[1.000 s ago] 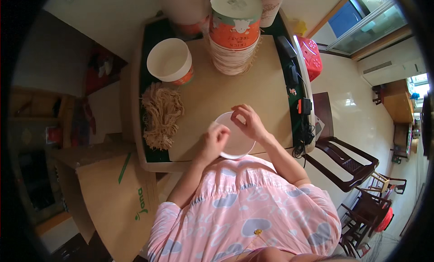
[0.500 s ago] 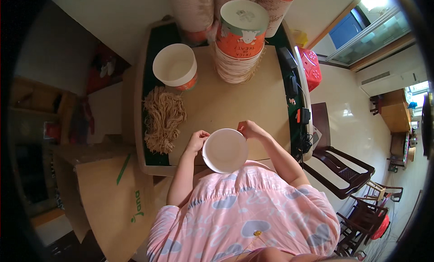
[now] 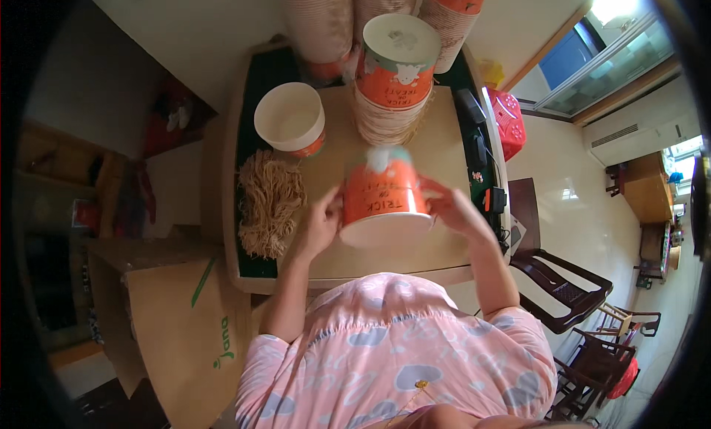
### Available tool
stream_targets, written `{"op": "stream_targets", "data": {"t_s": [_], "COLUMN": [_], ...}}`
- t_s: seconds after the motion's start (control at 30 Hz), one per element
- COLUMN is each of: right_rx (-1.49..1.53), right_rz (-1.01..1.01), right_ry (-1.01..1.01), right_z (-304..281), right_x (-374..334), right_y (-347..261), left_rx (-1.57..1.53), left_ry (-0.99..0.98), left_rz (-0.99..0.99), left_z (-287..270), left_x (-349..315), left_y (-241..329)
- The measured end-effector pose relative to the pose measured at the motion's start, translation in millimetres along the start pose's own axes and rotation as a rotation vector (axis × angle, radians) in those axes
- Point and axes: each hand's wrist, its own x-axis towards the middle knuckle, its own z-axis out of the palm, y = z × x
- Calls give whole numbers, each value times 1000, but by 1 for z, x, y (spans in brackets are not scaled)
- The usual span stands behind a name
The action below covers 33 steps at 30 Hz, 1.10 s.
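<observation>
An orange paper bucket (image 3: pixel 385 196) with a green band and a white rim is held between my hands over the near middle of the table. It is tipped, its rim toward me and its base away; motion blurs its far end. My left hand (image 3: pixel 323 220) grips its left side and my right hand (image 3: pixel 450 207) its right side. Just beyond stands a stack of upside-down buckets (image 3: pixel 398 85) with the same print and cords around the lower part. To the left, another bucket (image 3: pixel 289 116) stands mouth up, next to a bundle of beige cords (image 3: pixel 271 207).
Tall bucket stacks (image 3: pixel 318 22) line the table's far edge. Black devices and cables (image 3: pixel 495 199) lie along its right edge. A brown cardboard sheet (image 3: pixel 326 262) covers the tabletop. A large carton (image 3: pixel 178 318) stands left, a red stool (image 3: pixel 506 122) and a dark chair (image 3: pixel 563 288) right.
Both hands have moved forward from near my body with the bucket. The bucket has turned from mouth up to tipped over, so its orange printed side now shows.
</observation>
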Motion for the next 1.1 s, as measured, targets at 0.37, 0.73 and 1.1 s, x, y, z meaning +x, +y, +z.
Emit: {"op": "stream_targets", "data": {"t_s": [0.37, 0.73, 1.1], "right_rx": [-348, -554, -870], "right_rz": [-1047, -978, -841], "right_ry": [462, 492, 771], "right_z": [-50, -107, -72], "right_x": [115, 197, 153], "right_y": [-195, -97, 21], "left_rx": [354, 395, 488], "left_ry": [526, 453, 447], "left_rz": [1000, 806, 553], "left_z": [-37, -9, 35], "left_x": [187, 241, 171], "left_y": [169, 80, -39]}}
